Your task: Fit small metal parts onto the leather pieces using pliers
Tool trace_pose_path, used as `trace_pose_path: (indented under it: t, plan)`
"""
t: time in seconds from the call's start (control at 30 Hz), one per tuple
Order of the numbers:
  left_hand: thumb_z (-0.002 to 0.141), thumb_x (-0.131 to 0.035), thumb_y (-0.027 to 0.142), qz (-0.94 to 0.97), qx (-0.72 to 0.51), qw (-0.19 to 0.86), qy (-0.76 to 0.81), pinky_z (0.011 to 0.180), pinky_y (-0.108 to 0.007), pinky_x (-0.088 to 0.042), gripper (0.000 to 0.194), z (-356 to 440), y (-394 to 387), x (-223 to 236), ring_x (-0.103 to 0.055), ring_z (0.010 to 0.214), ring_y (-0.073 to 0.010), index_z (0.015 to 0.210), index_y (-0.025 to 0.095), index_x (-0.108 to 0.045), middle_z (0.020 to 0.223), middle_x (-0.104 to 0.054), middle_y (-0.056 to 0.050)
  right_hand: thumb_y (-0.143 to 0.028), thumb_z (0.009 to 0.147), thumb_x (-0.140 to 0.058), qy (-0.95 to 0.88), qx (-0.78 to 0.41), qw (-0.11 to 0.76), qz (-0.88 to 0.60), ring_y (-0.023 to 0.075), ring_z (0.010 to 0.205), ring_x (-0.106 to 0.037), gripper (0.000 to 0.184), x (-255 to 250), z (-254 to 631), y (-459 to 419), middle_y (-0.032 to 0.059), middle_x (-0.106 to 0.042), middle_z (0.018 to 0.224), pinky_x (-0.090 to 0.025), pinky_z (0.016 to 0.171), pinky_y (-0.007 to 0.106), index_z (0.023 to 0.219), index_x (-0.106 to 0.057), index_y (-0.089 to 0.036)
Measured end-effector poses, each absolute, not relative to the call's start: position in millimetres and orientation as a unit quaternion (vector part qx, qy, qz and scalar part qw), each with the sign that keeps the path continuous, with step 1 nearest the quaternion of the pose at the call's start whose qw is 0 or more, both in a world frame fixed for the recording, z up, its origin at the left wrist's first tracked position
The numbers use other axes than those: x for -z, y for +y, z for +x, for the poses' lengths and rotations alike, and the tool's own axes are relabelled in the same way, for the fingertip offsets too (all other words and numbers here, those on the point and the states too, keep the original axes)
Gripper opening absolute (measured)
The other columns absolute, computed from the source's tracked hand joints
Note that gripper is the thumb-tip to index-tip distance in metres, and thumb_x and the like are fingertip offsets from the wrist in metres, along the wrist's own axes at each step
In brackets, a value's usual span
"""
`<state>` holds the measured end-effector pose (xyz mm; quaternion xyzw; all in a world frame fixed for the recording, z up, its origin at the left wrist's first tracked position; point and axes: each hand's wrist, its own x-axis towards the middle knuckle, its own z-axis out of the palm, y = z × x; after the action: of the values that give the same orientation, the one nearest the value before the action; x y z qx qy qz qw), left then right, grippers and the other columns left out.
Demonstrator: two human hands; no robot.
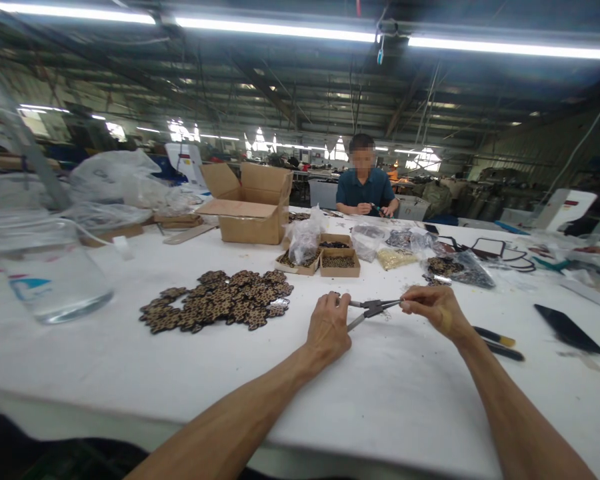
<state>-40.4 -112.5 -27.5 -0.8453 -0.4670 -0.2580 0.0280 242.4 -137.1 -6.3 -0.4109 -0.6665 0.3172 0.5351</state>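
Note:
My left hand point(329, 327) is closed around the handles of a pair of long-nosed pliers point(374, 309), held just over the white table with the jaws pointing right. At the tip of the jaws, the thumb and fingers of my right hand point(433, 308) are pinched together; whatever they hold is too small to make out. Left of my left hand lies a heap of leopard-patterned flat pieces point(225, 300) with dark edges. Right of my right hand, beside the wrist, rests a tool with black and yellow handles point(497, 340).
Beyond my hands stand small open boxes of tiny parts point(340, 263) and a large cardboard box point(253, 223). A water jug point(50, 280) is at left, a black phone-like slab point(570, 329) at right. Plastic bags point(463, 270) lie at the back right. A co-worker point(365, 187) sits across the table.

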Motion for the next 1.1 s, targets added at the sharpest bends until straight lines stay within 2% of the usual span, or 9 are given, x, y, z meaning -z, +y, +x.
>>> trace_pose_path:
  t: [0.23, 0.47, 1.1]
  plan:
    - [0.061, -0.059, 0.001, -0.846, 0.249, 0.029, -0.471, 0.097, -0.041, -0.044, 0.063, -42.4, -111.2, 28.5, -0.050, 0.112, -0.0277, 0.120, 0.021, -0.049, 0.119, -0.054, -0.011, -0.042, 0.075, -0.085, -0.681, -0.314, 0.507, -0.426, 0.0207, 0.070, -0.061, 0.025, 4.2, 241.8, -138.6, 0.0058, -0.072, 0.077, -0.049, 0.061, 0.032, 0.085, -0.081, -0.019]
    - [0.062, -0.059, 0.004, -0.840, 0.266, 0.039, -0.472, 0.098, -0.043, -0.044, 0.063, -39.9, -107.2, 35.4, -0.050, 0.111, -0.0295, 0.123, 0.014, -0.048, 0.117, -0.056, -0.015, -0.039, 0.075, -0.086, -0.681, -0.315, 0.512, -0.418, 0.0200, 0.069, -0.061, 0.023, 6.5, 245.1, -136.0, 0.0056, -0.072, 0.075, -0.048, 0.060, 0.031, 0.088, -0.082, -0.020]
    - [0.064, -0.060, 0.006, -0.841, 0.226, 0.024, -0.492, 0.101, -0.042, -0.043, 0.060, -38.7, -107.9, 34.5, -0.052, 0.114, -0.0291, 0.122, 0.015, -0.049, 0.123, -0.057, -0.015, -0.044, 0.076, -0.084, -0.693, -0.301, 0.503, -0.420, 0.0207, 0.070, -0.062, 0.028, 8.3, 246.7, -136.0, 0.0070, -0.073, 0.079, -0.050, 0.060, 0.032, 0.090, -0.082, -0.019]
